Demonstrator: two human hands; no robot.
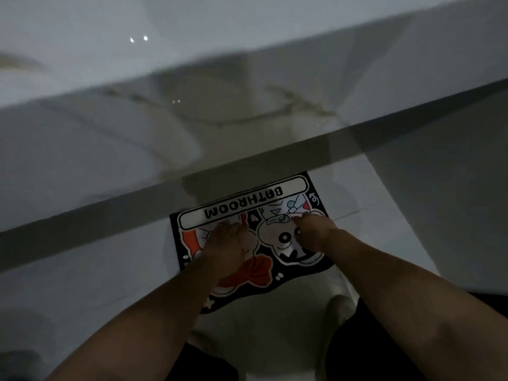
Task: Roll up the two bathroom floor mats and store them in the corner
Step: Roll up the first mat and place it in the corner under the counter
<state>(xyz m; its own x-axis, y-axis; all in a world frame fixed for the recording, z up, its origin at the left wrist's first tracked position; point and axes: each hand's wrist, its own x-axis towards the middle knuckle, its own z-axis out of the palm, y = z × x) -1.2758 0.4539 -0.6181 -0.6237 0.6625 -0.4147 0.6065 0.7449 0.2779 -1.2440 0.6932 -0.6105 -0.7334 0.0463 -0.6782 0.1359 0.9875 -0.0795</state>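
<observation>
While both hands press flat on it, the black cartoon-printed fabric bath mat (248, 240) lies unrolled on the pale glossy tiled floor (82, 284), against the grey step (110, 213).
Left hand (228, 243) and right hand (313, 229) rest spread, gripping nothing; the mat looks light, soft, prone to sliding, best lifted by its near edge.

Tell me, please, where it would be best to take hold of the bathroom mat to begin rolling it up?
Probably the near scalloped edge of the bathroom mat, taken from the person's side. The mat lies flat, its far straight edge against the wall base, so only the near edge is free to lift. Both hands, left and right, now rest mid-mat.
</observation>
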